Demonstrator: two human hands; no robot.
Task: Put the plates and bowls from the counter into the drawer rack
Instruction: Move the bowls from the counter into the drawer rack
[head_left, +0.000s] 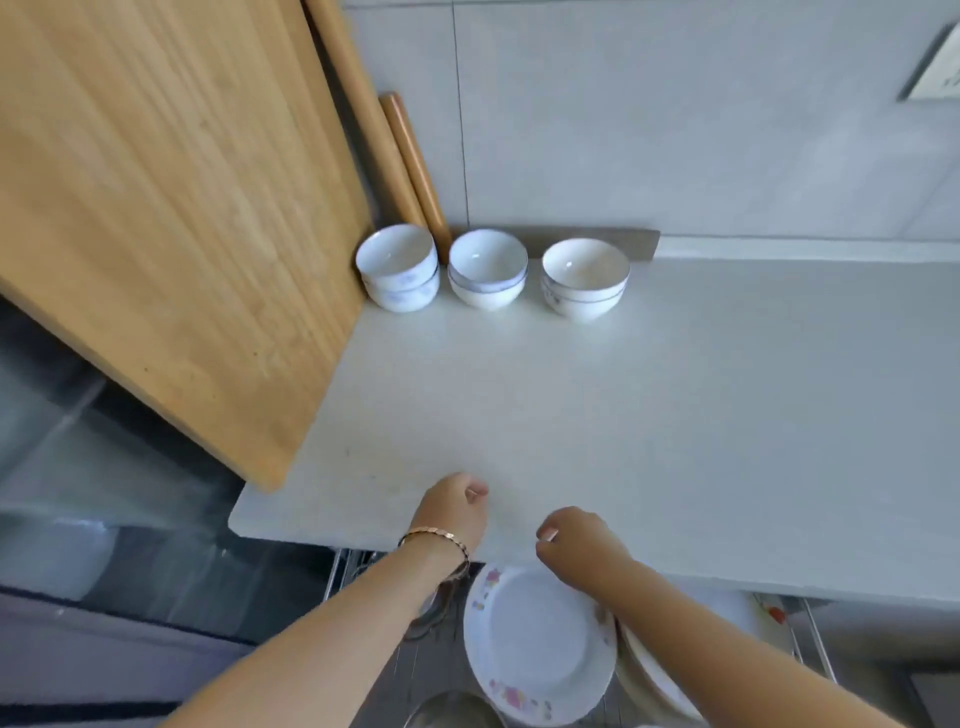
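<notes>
Above the near edge of the pale desk (675, 415), both hands are held clenched with nothing in them. The left hand (457, 506), with a chain bracelet (436, 540) worn at the wrist, is poised over the desk edge. The right hand (571, 540) is set near it, its forearm passing over the open drawer rack (335, 569) below. In that rack a white plate (535, 644) printed with pink flowers is seen tilted, and further plates (649, 675) are leaned behind it to the right. At the back of the desk, by the grey tiled wall (675, 130), three stacks of two bowls each are lined up: the left stack (399, 267), the middle stack (488, 270) and the right stack (584, 278). A large wooden board (171, 208) is leaned just beside the left stack, with two rolling pins (410, 166) propped behind.
</notes>
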